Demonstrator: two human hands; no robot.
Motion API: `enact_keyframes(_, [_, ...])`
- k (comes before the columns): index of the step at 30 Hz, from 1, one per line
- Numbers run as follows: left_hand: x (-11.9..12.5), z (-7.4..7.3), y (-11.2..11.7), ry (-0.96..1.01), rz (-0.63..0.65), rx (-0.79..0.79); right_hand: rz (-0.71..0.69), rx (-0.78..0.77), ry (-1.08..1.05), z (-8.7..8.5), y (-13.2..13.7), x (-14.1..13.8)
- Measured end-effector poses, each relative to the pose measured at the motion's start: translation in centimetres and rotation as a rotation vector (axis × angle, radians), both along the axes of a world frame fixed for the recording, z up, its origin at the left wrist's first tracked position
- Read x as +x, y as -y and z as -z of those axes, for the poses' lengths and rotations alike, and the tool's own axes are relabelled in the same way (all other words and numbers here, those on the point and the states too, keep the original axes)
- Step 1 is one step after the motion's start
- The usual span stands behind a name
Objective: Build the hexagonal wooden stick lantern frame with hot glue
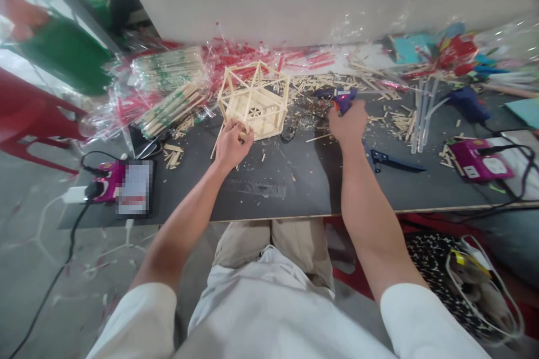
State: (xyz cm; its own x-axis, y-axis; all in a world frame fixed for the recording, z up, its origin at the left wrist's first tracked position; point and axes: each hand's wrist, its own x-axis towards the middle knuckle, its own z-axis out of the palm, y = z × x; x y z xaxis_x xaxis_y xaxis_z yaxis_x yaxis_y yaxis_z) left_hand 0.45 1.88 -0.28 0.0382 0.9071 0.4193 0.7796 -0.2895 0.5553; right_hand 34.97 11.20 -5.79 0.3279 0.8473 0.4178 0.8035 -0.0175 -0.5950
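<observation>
A hexagonal frame of pale wooden sticks (273, 106) stands on the dark table, with a round lattice pattern inside its base. My left hand (232, 145) is at the frame's near left corner, its fingers closed around a part there; exactly which stick it grips is hard to make out. Off to the right, my right hand (348, 120) is wrapped round a purple and orange hot glue gun (344, 100), whose nozzle points left over cut scraps. Close by my right wrist lies a dark blue cutter tool (391, 162).
Bundles of wooden sticks (172, 106) lie at the back left beside red plastic pieces. Clear glue sticks (423, 115) and a second glue gun (469, 104) are at the right. Purple power strips (480, 158) with cables, a phone (135, 188) and a clear ruler (256, 187) line the front.
</observation>
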Motion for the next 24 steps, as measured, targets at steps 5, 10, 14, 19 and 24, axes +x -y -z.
enact_keyframes(5, [0.0,-0.1,0.2,-0.031,-0.023,-0.012,0.108,0.041,-0.107,-2.4,0.9,-2.1])
enact_keyframes(10, [0.0,-0.1,0.3,-0.026,-0.021,-0.016,0.071,0.049,-0.097,-4.1,1.7,-2.8])
enact_keyframes(14, [0.1,-0.2,0.3,-0.022,-0.029,-0.012,0.083,0.067,-0.053,-5.0,2.3,-3.2])
enact_keyframes(19, [0.1,-0.1,0.3,-0.033,-0.030,-0.014,0.059,0.095,-0.002,-5.8,3.0,-3.9])
enact_keyframes(24, [0.1,-0.1,0.3,-0.020,-0.018,-0.005,-0.089,0.149,0.067,-6.8,4.0,-4.1])
